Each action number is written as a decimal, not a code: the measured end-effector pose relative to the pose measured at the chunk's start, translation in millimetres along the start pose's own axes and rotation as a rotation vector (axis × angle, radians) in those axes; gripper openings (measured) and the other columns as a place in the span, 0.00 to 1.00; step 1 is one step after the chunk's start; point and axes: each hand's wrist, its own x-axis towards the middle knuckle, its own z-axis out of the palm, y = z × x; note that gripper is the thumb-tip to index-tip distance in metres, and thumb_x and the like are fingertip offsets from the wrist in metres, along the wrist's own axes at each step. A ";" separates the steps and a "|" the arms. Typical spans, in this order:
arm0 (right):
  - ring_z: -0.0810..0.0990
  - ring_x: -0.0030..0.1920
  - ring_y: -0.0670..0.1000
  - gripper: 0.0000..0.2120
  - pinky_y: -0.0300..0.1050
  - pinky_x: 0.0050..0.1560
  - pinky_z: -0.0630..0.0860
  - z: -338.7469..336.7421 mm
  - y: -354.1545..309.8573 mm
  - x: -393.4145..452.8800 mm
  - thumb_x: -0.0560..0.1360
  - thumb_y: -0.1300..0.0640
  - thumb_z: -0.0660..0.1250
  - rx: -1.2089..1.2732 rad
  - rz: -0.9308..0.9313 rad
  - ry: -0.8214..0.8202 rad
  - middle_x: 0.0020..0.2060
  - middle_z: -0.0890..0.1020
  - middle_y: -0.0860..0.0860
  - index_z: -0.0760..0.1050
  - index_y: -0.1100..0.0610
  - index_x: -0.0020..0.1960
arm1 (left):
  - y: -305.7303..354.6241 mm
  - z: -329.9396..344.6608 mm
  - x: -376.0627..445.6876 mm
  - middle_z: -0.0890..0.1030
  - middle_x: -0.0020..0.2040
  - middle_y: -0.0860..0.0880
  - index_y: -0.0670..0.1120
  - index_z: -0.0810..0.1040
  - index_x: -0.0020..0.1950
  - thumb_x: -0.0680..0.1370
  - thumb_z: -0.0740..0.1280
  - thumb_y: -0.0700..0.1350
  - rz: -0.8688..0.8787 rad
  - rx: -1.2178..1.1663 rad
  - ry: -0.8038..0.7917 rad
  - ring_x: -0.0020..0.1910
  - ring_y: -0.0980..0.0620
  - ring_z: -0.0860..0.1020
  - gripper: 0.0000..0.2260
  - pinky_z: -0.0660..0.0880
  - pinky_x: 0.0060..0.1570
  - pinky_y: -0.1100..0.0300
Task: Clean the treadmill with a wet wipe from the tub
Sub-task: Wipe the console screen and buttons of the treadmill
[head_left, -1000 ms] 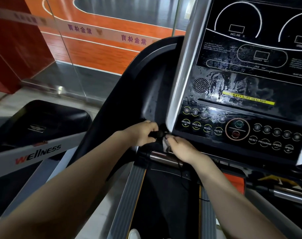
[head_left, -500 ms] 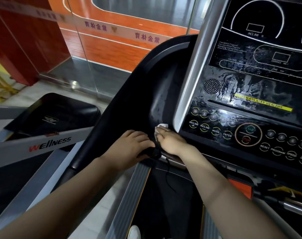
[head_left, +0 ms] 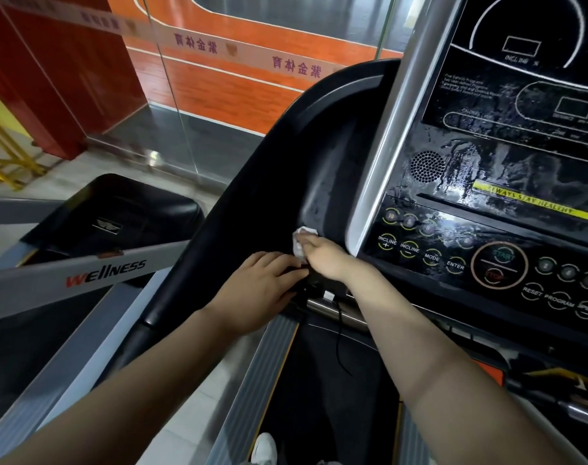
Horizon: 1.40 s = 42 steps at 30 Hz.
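The right hand (head_left: 322, 258) presses the wet wipe (head_left: 301, 241) into a narrow pocket of the treadmill, walled on the right by the silver edge (head_left: 383, 156) of the console (head_left: 487, 229) and on the left by the curved black side arm (head_left: 252, 196), with open black surface running up the channel above the wipe. The left hand (head_left: 262, 290) lies flat just beside it on the arm's lower end, closing off the way in from the left. Below the hands a chrome bar (head_left: 329, 307) and a hanging black cord (head_left: 339, 333) cross the gap above the open belt (head_left: 326, 397).
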 end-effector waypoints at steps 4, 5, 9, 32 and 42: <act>0.71 0.68 0.59 0.19 0.46 0.65 0.67 0.5 19.4 -24.9 0.84 0.60 0.54 -0.156 0.074 0.052 0.68 0.73 0.60 0.67 0.61 0.73 | 3.2 6.9 -8.8 0.79 0.63 0.52 0.52 0.79 0.66 0.80 0.62 0.52 -0.033 0.037 0.044 0.64 0.50 0.76 0.16 0.66 0.69 0.52; 0.71 0.68 0.59 0.19 0.46 0.63 0.67 0.4 20.9 -28.3 0.83 0.61 0.54 -0.159 0.107 0.044 0.68 0.73 0.60 0.68 0.62 0.73 | 4.3 8.3 -10.4 0.78 0.64 0.52 0.51 0.78 0.67 0.80 0.62 0.52 -0.037 0.058 0.041 0.66 0.50 0.75 0.17 0.64 0.70 0.51; 0.78 0.45 0.53 0.11 0.45 0.47 0.70 -7.3 -10.7 -21.0 0.80 0.57 0.61 0.236 0.073 -0.051 0.45 0.80 0.55 0.79 0.60 0.56 | 3.7 11.0 -16.4 0.76 0.68 0.52 0.50 0.74 0.71 0.79 0.64 0.52 -0.066 0.118 0.020 0.70 0.48 0.72 0.21 0.60 0.74 0.48; 0.78 0.39 0.47 0.04 0.41 0.40 0.73 37.4 -51.1 2.8 0.77 0.56 0.65 0.009 -0.307 0.294 0.42 0.79 0.48 0.70 0.52 0.46 | -88.4 -36.4 -11.8 0.61 0.79 0.53 0.57 0.57 0.80 0.79 0.51 0.59 -0.471 -0.296 0.131 0.75 0.49 0.65 0.28 0.72 0.67 0.49; 0.79 0.39 0.46 0.05 0.38 0.41 0.76 40.9 -68.6 21.4 0.77 0.60 0.62 0.206 -0.260 0.445 0.43 0.79 0.50 0.71 0.51 0.46 | -89.1 -38.0 -10.5 0.61 0.78 0.57 0.59 0.58 0.79 0.82 0.51 0.53 -0.464 -0.333 0.167 0.74 0.54 0.66 0.24 0.74 0.63 0.50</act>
